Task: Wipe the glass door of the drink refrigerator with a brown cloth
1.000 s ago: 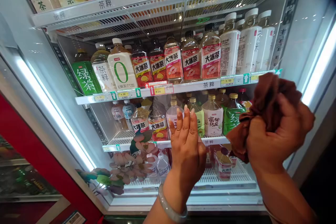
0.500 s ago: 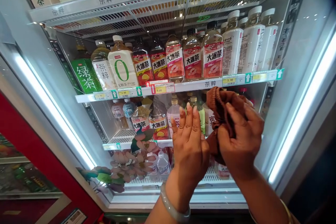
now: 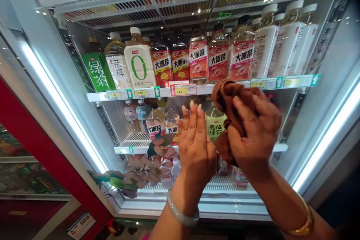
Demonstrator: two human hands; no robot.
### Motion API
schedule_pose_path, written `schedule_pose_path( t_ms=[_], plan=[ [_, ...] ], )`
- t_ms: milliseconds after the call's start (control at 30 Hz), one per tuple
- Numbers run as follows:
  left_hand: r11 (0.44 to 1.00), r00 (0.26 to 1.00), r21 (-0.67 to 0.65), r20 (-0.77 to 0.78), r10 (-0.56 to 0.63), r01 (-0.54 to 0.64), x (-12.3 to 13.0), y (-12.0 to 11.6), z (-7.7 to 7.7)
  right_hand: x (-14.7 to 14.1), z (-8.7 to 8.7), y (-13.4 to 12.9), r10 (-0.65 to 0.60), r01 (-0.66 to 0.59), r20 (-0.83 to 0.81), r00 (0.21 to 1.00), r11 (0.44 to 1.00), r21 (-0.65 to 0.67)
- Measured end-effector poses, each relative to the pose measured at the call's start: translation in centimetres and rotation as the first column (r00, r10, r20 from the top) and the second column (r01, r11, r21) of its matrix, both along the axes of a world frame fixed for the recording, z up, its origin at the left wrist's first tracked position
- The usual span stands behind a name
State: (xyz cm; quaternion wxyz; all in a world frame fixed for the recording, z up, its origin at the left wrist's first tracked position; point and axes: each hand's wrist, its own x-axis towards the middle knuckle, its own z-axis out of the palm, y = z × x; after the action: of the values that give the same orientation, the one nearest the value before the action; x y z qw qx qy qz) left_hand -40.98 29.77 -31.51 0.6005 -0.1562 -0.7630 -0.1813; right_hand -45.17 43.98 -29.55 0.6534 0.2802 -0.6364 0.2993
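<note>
A bunched brown cloth (image 3: 225, 101) is gripped in my right hand (image 3: 253, 131), at the height of the shelf edge with price tags. To its left, my left hand (image 3: 195, 142) is raised with its fingers stretched out and nothing held in it; a pale bangle circles the wrist. Both hands are in front of a lit drinks cooler, over the lower shelves. Behind my left hand's fingertips, bottles are partly hidden. A green-labelled bottle (image 3: 215, 123) shows between the hands.
Several tea bottles (image 3: 161, 63) stand on the middle shelf (image 3: 208, 89). Flower and leaf shapes (image 3: 140, 172) overlap the lower left. Bright light strips (image 3: 64, 108) run down both sides. A red frame (image 3: 50, 157) is at the left.
The cloth and my right hand have moved slightly left and up. My left hand has also shifted a little left and up. The view of the cooler has shifted, with its shelves appearing larger.
</note>
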Motion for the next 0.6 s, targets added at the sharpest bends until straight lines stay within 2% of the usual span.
schedule_pose_path(
  t_ms=[100, 167, 200, 233, 267, 333, 367, 400, 433, 500, 600],
  plan=[
    [1.000, 1.000, 0.012, -0.005, -0.016, 0.016, 0.3, -0.3, 0.1, 0.8, -2.7, -0.8, 0.051, -0.049, -0.008, 0.999, 0.979, 0.199],
    [1.000, 1.000, -0.003, 0.004, -0.002, 0.002, 0.5, -0.6, 0.1, 0.6, -4.6, 0.2, 0.083, -0.074, -0.017, 0.996, 0.952, 0.298],
    [1.000, 1.000, -0.002, 0.006, 0.012, -0.012, 0.7, -0.7, 0.1, 0.2, -4.9, 1.0, 0.065, -0.051, -0.034, 0.997, 0.944, 0.326],
    [1.000, 1.000, 0.003, 0.007, 0.026, -0.026, 0.8, -0.8, 0.1, -0.3, -4.6, 1.8, 0.048, -0.036, -0.027, 0.998, 0.936, 0.350],
    [0.999, 0.999, 0.012, 0.005, 0.037, -0.037, 0.9, -0.9, 0.2, -0.7, -3.8, 2.3, 0.029, -0.016, -0.040, 0.999, 0.953, 0.303],
    [0.999, 0.999, 0.026, -0.001, 0.039, -0.039, 1.0, -1.2, 0.3, -1.4, -1.0, 2.5, -0.067, 0.072, -0.060, 0.996, 0.995, 0.076],
    [0.999, 0.999, 0.028, -0.001, 0.036, -0.036, 1.0, -1.3, 0.4, -1.6, 0.5, 2.1, -0.074, 0.073, -0.062, 0.995, 0.997, -0.018],
    [0.999, 0.999, 0.025, 0.003, 0.035, -0.035, 1.0, -1.5, 0.5, -1.6, 1.8, 1.4, -0.057, 0.053, -0.087, 0.995, 0.997, -0.052],
    [0.999, 0.999, 0.023, 0.008, 0.036, -0.037, 0.9, -1.8, 0.6, -1.4, 2.6, 0.5, -0.058, 0.054, -0.096, 0.994, 0.998, -0.040],
    [0.999, 0.999, 0.025, 0.002, 0.046, -0.046, 0.7, -2.4, 0.8, -0.6, 2.5, -1.4, -0.018, 0.028, -0.102, 0.995, 0.996, 0.090],
    [0.998, 0.998, 0.039, -0.027, 0.053, -0.052, 0.4, -3.2, 0.9, 0.5, -0.2, -2.7, 0.053, -0.022, -0.083, 0.995, 0.941, 0.338]
  ],
)
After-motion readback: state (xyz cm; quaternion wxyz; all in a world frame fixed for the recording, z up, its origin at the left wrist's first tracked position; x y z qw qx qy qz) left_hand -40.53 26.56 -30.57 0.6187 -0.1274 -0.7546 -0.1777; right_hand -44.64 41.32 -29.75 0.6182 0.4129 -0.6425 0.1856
